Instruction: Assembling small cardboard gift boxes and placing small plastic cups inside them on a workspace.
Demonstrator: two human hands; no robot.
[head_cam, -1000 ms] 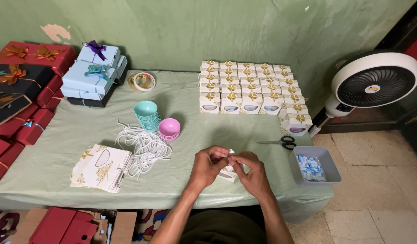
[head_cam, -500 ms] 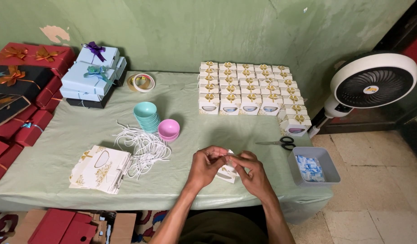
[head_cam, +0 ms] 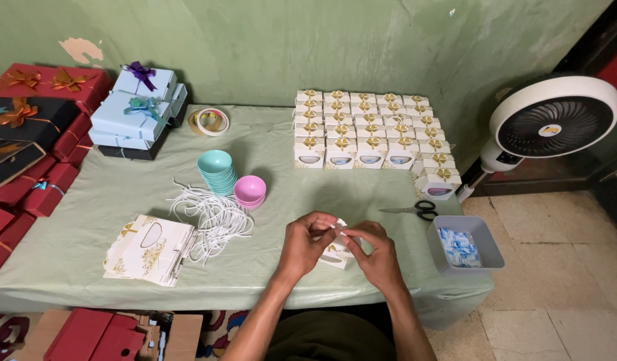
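Both hands, left (head_cam: pixel 307 242) and right (head_cam: pixel 375 251), pinch a small white box (head_cam: pixel 336 253) at lower centre of the desk (head_cam: pixel 121 194), barely shifted from a second ago; folding continues beside the cords (head_cam: pixel 211 217).

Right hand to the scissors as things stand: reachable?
Probably yes. The scissors lie flat on the table just beyond the right hand, with bare cloth between them. But that hand and the left hand both hold a small white box, so it would have to let go first.
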